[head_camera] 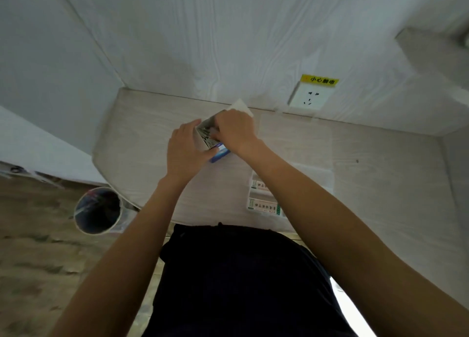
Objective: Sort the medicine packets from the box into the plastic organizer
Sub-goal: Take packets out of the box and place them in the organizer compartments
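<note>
A small box [206, 131] crammed with medicine packets stands on the pale wooden table [142, 138] near the back wall. My left hand [186, 150] holds the box by its left side, thumb along its front. From the right, my right hand [234, 130] reaches into the box top with its fingers curled round the packets there. A blue and white packet [220, 154] sticks out at the box's lower end. The clear plastic organizer [314, 182] lies to the right, nearer me, with two white and green packets [261, 204] in it.
A wall socket [307, 98] with a yellow warning label sits just above the table's back edge. On the floor to the left stands a round bin [97, 211]. A white flap [241, 106] shows behind my right hand. The table's left corner is rounded.
</note>
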A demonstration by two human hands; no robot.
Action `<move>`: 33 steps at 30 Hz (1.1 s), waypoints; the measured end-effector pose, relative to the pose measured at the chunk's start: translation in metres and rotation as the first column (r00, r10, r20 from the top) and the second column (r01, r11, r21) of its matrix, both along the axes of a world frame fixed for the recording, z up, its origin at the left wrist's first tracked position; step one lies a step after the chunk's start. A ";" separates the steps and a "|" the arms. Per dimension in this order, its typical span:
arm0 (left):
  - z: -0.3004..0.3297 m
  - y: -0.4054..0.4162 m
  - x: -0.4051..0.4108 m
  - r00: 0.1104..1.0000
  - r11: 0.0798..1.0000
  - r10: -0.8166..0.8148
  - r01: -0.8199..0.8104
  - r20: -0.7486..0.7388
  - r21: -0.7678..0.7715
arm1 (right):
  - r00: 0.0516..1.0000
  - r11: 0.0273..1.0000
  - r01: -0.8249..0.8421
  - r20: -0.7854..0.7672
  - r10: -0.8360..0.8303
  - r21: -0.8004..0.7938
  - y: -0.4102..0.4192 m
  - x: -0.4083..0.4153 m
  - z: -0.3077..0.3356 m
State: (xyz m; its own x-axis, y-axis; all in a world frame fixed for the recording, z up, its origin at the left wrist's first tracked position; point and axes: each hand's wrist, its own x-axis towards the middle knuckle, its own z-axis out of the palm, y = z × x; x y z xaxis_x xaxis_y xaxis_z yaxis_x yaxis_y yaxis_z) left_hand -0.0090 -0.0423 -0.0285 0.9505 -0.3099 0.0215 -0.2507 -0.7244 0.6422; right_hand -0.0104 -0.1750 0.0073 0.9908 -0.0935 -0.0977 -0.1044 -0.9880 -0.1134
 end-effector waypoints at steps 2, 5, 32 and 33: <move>0.001 0.001 0.000 1.000 0.999 -0.003 0.003 -0.016 -0.044 | 0.998 0.982 -0.019 -0.056 0.030 0.186 0.001 0.002 0.001; 0.003 0.002 0.002 0.999 0.998 -0.022 0.020 -0.034 -0.065 | 0.993 0.966 -0.098 -0.048 0.112 0.238 -0.006 0.001 0.010; 0.015 -0.002 -0.026 0.999 0.999 -0.005 0.007 -0.054 0.038 | 0.986 0.979 -0.101 0.150 0.074 0.179 -0.025 -0.024 0.007; 0.016 -0.002 -0.025 0.999 0.999 -0.007 0.008 -0.045 0.036 | 0.980 0.977 -0.099 0.188 0.063 0.190 -0.026 -0.024 0.008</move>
